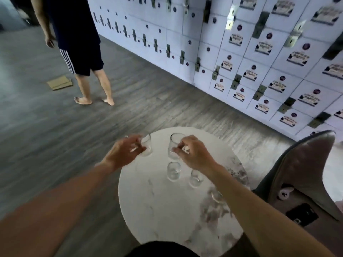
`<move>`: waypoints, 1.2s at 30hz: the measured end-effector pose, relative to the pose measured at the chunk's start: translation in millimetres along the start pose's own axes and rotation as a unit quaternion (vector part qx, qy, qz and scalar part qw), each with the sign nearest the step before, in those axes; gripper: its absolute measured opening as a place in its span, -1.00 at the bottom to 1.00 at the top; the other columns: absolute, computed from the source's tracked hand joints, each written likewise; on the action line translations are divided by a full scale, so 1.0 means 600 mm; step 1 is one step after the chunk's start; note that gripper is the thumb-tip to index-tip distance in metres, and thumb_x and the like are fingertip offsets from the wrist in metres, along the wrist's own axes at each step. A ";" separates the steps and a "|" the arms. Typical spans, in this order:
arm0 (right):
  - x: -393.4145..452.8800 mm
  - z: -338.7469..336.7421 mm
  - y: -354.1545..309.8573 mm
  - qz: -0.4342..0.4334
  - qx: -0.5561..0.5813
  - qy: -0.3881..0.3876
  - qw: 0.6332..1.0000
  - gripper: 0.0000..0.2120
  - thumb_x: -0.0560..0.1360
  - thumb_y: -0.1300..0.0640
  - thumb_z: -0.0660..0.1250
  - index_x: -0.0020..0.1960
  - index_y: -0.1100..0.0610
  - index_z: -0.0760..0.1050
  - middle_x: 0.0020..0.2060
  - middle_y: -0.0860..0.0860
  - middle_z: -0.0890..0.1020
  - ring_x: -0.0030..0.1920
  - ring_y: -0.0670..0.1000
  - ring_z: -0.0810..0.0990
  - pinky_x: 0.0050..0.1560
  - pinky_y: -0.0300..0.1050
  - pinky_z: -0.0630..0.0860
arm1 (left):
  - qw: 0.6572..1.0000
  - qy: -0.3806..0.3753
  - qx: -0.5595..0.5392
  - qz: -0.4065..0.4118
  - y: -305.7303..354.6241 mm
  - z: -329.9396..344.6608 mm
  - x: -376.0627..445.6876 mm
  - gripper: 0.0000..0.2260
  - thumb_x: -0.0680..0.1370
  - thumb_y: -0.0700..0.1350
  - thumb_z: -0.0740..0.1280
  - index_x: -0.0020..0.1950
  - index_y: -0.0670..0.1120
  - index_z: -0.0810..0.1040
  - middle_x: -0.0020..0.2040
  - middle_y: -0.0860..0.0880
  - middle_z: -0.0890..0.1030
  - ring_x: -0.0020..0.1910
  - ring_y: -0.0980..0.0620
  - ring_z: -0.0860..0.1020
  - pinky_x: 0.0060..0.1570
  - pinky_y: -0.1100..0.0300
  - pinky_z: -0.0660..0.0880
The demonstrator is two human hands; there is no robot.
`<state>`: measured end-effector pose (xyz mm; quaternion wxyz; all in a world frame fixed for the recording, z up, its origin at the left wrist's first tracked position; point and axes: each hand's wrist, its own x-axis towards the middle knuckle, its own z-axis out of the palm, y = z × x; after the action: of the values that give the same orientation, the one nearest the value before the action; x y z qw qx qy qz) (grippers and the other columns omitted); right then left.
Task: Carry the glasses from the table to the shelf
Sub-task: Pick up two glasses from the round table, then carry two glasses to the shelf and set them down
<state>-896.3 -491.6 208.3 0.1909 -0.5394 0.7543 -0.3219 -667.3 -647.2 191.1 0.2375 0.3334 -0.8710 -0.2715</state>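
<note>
A round white marble table stands in front of me. My left hand grips a clear glass at the table's far left edge. My right hand grips a second clear glass near the far middle. Both held glasses look tilted and slightly raised. Two more clear glasses stand upright on the table: one below the right hand and one under my right wrist. A third glass is partly hidden by my right forearm.
A grey armchair with a black phone on its seat stands at the right. A wall of white lockers runs along the back right. A barefoot person stands on the grey wood floor at the far left, beside flat cardboard.
</note>
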 end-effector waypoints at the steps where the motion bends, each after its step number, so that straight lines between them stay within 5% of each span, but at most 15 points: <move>1: 0.029 -0.029 -0.016 -0.017 -0.010 0.015 1.000 -0.84 0.46 -0.04 0.45 -0.15 0.04 0.59 -0.11 0.04 0.58 -0.09 0.01 0.55 -0.08 -0.22 0.33 | 1.000 0.014 -0.001 0.004 0.016 -0.028 0.034 -0.65 0.43 -0.26 0.54 0.17 -0.30 0.60 0.03 -0.16 0.67 -0.09 -0.14 0.69 0.00 -0.06 0.63; 5: 0.127 -0.139 -0.086 -0.057 -0.029 0.058 0.996 -0.83 0.46 -0.09 0.44 -0.16 0.00 0.57 -0.16 -0.01 0.62 -0.13 0.01 0.58 -0.17 -0.17 0.41 | 0.998 0.050 -0.003 0.042 0.094 -0.136 0.155 -0.75 0.45 -0.25 0.52 0.08 -0.30 0.61 0.09 -0.22 0.66 -0.02 -0.21 0.67 0.05 -0.09 0.62; 9: 0.192 -0.241 -0.165 -0.110 -0.034 0.111 0.987 -0.80 0.43 -0.18 0.41 -0.22 -0.10 0.48 -0.21 -0.09 0.60 -0.17 -0.05 0.57 -0.25 -0.28 0.37 | 0.994 0.089 0.011 0.061 0.174 -0.235 0.241 -0.85 0.48 -0.11 0.50 -0.13 -0.02 0.53 -0.02 -0.10 0.68 -0.04 -0.07 0.66 0.09 -0.09 0.59; 17: 0.236 -0.316 -0.264 -0.173 -0.022 0.133 0.976 -0.81 0.43 -0.20 0.38 -0.21 -0.11 0.50 -0.25 -0.18 0.59 -0.18 -0.18 0.55 -0.19 -0.16 0.38 | 0.990 0.132 0.018 0.041 0.246 -0.334 0.264 -0.86 0.51 -0.06 0.47 -0.12 -0.08 0.56 -0.17 0.00 0.62 -0.11 -0.02 0.62 0.06 0.02 0.57; 21: 0.236 -0.302 -0.288 -0.191 -0.014 0.123 0.974 -0.81 0.42 -0.19 0.40 -0.24 -0.12 0.49 -0.25 -0.12 0.63 -0.15 -0.07 0.61 -0.10 -0.09 0.47 | 0.986 0.161 0.032 0.031 0.252 -0.351 0.232 -0.86 0.51 -0.10 0.48 -0.14 -0.09 0.54 -0.20 0.02 0.61 -0.13 -0.03 0.61 0.02 0.09 0.56; 27: 0.229 -0.238 -0.343 -0.242 0.004 0.074 0.967 -0.79 0.44 -0.15 0.44 -0.20 -0.04 0.53 -0.31 -0.16 0.59 -0.23 -0.16 0.56 -0.27 -0.28 0.39 | 0.976 0.201 0.071 -0.048 0.214 -0.399 0.144 -0.83 0.48 0.01 0.49 -0.18 0.03 0.53 -0.15 -0.03 0.67 -0.08 -0.06 0.65 0.02 0.03 0.57; 36: 0.222 -0.043 -0.510 -0.320 0.038 -0.047 0.945 -0.78 0.42 -0.12 0.45 -0.27 -0.03 0.51 -0.29 -0.07 0.61 -0.22 -0.06 0.58 -0.24 -0.16 0.46 | 0.942 0.271 0.097 -0.171 0.112 -0.523 -0.079 -0.86 0.48 0.00 0.48 -0.17 0.01 0.56 -0.10 -0.04 0.68 0.00 -0.04 0.64 0.13 -0.03 0.56</move>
<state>-747.2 -673.8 446.7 0.1337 -0.7594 0.5189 -0.3690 -479.6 -669.7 454.5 0.3812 0.5595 -0.7258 -0.1219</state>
